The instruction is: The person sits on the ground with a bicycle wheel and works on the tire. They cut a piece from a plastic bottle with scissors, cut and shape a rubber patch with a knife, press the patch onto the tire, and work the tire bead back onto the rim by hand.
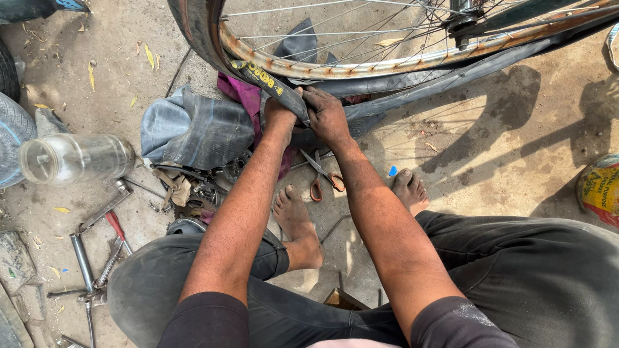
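Far left on the dirt ground (pixel 490 161): a clear glass jar (pixel 74 158) lying on its side, below it loose metal tools (pixel 90 258) and a red-handled screwdriver (pixel 116 227). Next right, a crumpled grey inner tube (pixel 193 125) with a magenta rag (pixel 242 93) behind it. Centre — left hand (pixel 280 116) and right hand (pixel 327 116) side by side on the black bicycle tyre (pixel 267 80) at the bottom of the rusty wheel rim (pixel 361 64). Left fingers are hidden behind the tyre edge, cannot tell their spread; right fingers (pixel 313 100) are curled and pressed together over the tyre edge, pinching it against the thumb. The tyre hangs part off the rim, pulled down toward the hands. Judged step: working the tyre bead at the rim — on or off, cannot tell. Next move likely calls for a firm two-handed grip sliding along the bead, keeping the tube from getting nipped. Below the hands, orange-handled scissors (pixel 322 175) lie on the ground between two bare feet (pixel 296 222). Far right, a colourful round tin (pixel 599 190) at the frame edge.
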`<action>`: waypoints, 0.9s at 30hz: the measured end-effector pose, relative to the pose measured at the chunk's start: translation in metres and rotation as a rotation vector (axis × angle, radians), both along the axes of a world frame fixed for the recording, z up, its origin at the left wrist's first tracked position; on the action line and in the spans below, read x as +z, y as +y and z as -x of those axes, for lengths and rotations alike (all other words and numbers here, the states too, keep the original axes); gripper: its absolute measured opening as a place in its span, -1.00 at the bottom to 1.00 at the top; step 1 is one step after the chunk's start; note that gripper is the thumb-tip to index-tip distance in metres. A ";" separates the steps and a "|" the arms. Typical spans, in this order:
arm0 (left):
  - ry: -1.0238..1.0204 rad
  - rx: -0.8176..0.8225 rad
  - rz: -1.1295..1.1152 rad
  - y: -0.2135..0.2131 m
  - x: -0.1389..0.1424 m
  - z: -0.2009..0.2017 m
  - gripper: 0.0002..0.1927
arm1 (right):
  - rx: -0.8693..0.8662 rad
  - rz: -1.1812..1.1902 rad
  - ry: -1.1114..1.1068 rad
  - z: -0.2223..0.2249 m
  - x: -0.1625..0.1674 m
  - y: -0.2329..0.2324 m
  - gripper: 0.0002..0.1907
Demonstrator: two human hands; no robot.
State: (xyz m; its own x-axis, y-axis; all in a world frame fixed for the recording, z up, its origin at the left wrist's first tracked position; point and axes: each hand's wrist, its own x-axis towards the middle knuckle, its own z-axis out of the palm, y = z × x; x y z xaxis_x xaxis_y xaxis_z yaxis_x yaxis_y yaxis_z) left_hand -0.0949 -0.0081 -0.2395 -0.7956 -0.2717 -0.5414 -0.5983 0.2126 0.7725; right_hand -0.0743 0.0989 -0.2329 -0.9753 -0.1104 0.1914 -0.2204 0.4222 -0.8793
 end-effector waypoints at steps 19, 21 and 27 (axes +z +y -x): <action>0.192 -0.142 0.166 -0.017 -0.001 -0.032 -0.66 | 0.070 -0.025 0.067 -0.027 -0.003 0.002 -0.45; 0.272 -0.186 0.250 -0.019 -0.005 -0.032 -0.65 | 0.040 -0.057 0.047 -0.028 -0.009 0.001 -0.46; 0.239 -0.158 0.391 -0.027 0.008 -0.036 -0.69 | 0.009 -0.134 0.116 -0.034 -0.028 -0.007 -0.49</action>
State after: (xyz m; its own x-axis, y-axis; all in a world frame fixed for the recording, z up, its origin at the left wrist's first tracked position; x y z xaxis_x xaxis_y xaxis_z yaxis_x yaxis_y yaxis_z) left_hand -0.0586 -0.0354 -0.2314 -0.9333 -0.2842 -0.2195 -0.3505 0.5888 0.7283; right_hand -0.0400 0.0917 -0.2606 -0.9463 -0.1513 0.2856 -0.3215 0.5312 -0.7838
